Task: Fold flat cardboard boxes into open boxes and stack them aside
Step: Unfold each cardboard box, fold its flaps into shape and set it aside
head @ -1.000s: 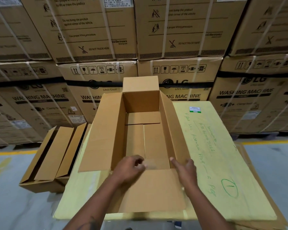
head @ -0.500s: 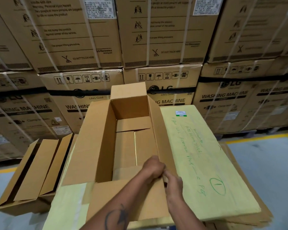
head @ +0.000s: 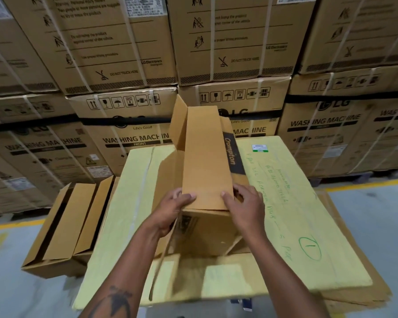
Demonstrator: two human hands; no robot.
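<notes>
A long brown cardboard box (head: 205, 157) with a dark "Crompton" band stands tipped up on the yellow sheet (head: 296, 203), its plain side facing me and loose flaps hanging blurred below. My left hand (head: 172, 210) grips its near left corner, thumb on the top face. My right hand (head: 244, 205) grips the near right corner. Two folded open boxes (head: 71, 223) lie side by side on the floor to the left.
The yellow sheet covers a pile of flat cardboard (head: 365, 294) at waist height. A wall of strapped washing-machine cartons (head: 124, 65) rises right behind it. Grey floor with a yellow line (head: 365, 187) runs on both sides.
The box lay open side up with both hands at its near end; now it is turned and tipped up, its outer side showing, with a hand at each near corner.
</notes>
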